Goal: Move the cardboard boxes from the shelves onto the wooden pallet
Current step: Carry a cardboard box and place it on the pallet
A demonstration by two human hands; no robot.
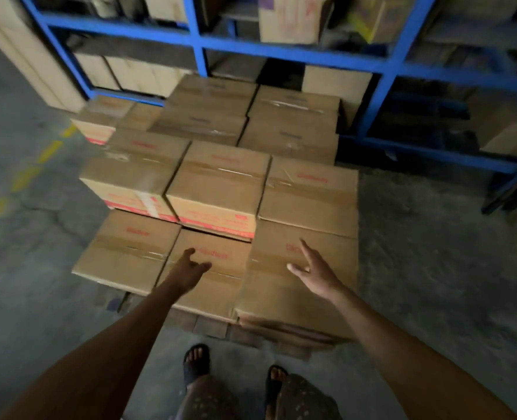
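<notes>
Cardboard boxes (217,189) stacked on wooden pallet (211,325) before blue shelves (281,53), left hand (187,268) and right hand (314,269) both empty, fingers loosely spread above near row; probably stiff, moderately heavy, best gripped under opposite bottom edges.

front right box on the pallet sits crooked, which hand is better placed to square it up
Right. The right hand is already over the front right box, fingers spread; the left hand is over the middle box.

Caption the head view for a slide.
Both hands, left and right, reach open over cardboard boxes stacked on the pallet beside blue shelves.
</notes>
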